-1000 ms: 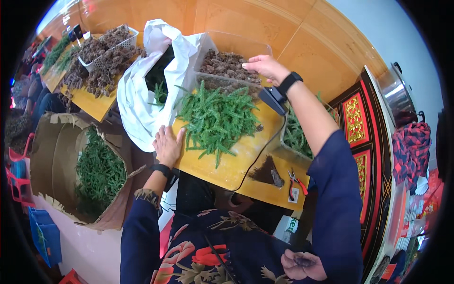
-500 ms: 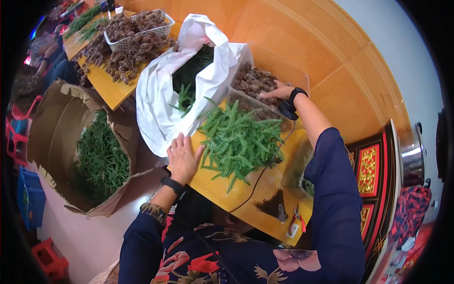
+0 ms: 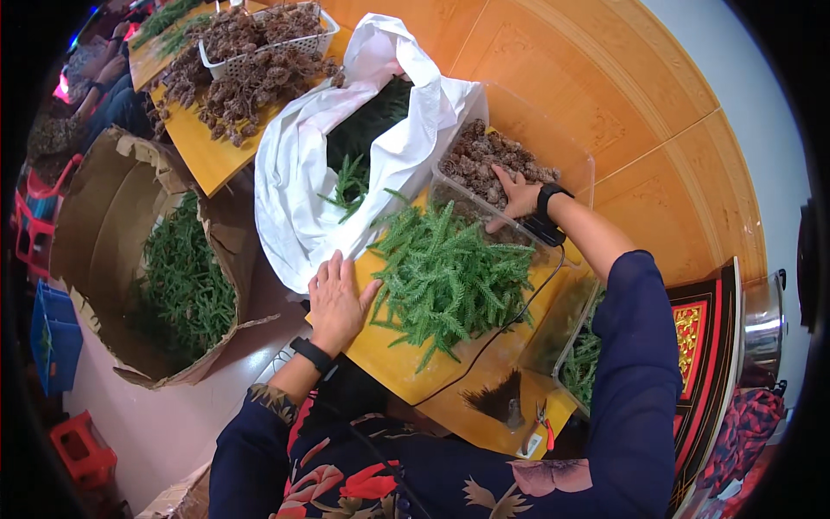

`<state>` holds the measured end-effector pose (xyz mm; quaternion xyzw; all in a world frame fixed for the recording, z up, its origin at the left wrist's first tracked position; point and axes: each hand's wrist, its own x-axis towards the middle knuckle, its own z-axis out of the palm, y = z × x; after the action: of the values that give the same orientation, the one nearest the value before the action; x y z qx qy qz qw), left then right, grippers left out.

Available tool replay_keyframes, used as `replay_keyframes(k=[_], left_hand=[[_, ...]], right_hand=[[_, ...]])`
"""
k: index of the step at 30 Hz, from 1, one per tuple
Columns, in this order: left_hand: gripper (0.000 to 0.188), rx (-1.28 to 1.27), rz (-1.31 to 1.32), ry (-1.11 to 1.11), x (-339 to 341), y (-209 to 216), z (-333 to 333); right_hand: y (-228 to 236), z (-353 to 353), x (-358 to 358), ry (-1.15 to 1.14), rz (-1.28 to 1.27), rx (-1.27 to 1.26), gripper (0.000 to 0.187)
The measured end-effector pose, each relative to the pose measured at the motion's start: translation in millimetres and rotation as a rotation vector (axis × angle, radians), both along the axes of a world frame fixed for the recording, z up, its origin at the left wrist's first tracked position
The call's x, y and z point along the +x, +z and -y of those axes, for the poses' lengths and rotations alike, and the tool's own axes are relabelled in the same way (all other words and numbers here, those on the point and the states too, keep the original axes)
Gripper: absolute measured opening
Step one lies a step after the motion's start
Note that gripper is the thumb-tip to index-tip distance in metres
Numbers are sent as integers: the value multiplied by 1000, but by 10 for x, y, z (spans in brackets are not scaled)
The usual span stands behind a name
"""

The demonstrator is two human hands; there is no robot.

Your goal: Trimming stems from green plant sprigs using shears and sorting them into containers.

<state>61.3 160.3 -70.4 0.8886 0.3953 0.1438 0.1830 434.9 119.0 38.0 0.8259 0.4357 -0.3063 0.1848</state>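
My left hand lies flat with fingers spread on the yellow table, beside a pile of green artificial pine sprigs. My right hand reaches over the near rim of a clear plastic bin. Its fingers are apart and rest on the brown pine cones inside; no cone shows in its grasp. Left of the bin, a white sack gapes open with more green sprigs in it.
A torn cardboard box of green sprigs stands at left. Pine cones and a white basket cover another table. Near my body are dark wire stems, red-handled pliers and a black cable. A person's arm shows far left.
The view has shifted slightly. My right hand stays in the bin, its fingers now spread wider over the cones. My left hand remains on the table.
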Motion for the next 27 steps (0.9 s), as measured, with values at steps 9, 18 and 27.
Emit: replay_keyframes(k=[9, 18, 27], left_hand=[[63, 19, -17, -1, 15, 0, 12], [63, 12, -21, -5, 14, 0, 15], [59, 35, 28, -1, 30, -49, 6]], right_hand=[[-120, -67, 159, 64, -195, 62, 128], [-320, -25, 313, -19, -234, 206, 89], [-220, 125, 619, -154, -400, 533, 42]])
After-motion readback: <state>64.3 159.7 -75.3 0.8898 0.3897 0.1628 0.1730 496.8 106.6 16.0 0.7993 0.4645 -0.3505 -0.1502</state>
